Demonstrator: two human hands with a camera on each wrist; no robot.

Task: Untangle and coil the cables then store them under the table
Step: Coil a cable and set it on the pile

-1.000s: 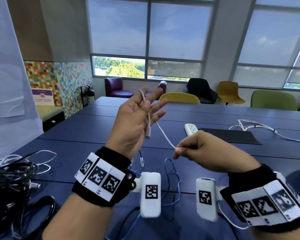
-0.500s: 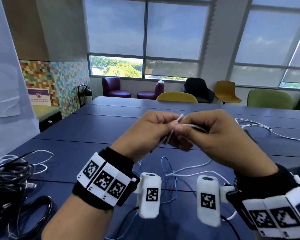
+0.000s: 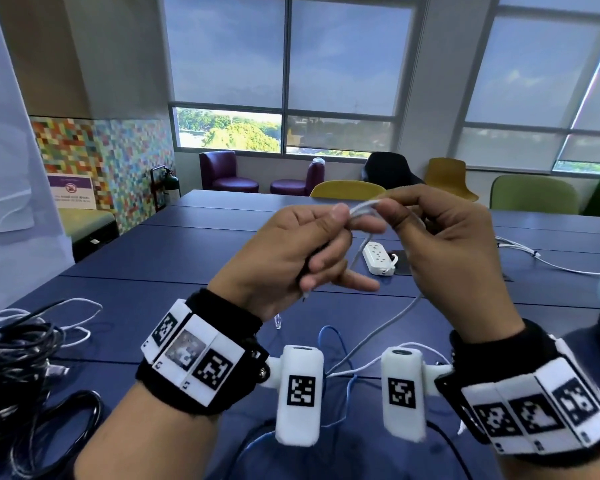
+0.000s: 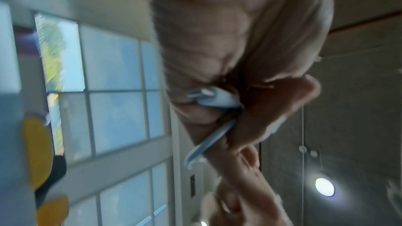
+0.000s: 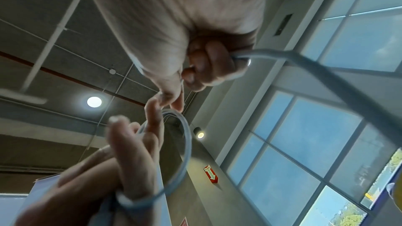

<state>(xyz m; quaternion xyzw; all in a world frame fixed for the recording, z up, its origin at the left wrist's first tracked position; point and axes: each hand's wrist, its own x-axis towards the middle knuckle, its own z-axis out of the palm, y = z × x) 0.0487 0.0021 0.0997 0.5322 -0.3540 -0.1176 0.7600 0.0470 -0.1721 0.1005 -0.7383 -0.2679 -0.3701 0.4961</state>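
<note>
Two hands raised mid-frame above a dark blue table (image 3: 194, 299), which is built from several joined panels with visible seams. Left hand (image 3: 284, 251) has fingers curled around loops of a thin white cable (image 3: 362, 207); thumb pinches the coil at its top. The right wrist view shows the coil (image 5: 187, 145) circling the left fingers. Right hand (image 3: 444, 251) pinches the same cable between thumb and fingertips, just beside the left thumb, both hands touching at the cable. From the right hand the loose run of cable drops to the tabletop, lower centre of the head view.

Table surface: a tangled heap of black and white cables (image 3: 18, 358) at the lower left edge; a thin blue cable (image 3: 340, 344) lying loose below the wrists; a white power strip (image 3: 378, 258) behind the hands, at the edge of a dark flat mat; another white cable (image 3: 548, 259) trailing at the right edge.

Room: large windows (image 3: 284, 64) with grey roller blinds mostly down, trees visible beneath them. Purple armchairs (image 3: 226, 171) under the window; yellow, black and green chairs along the far side. Multicoloured mosaic wall (image 3: 111, 157) at left, with a purple sign. Ceiling with round lights in wrist views.
</note>
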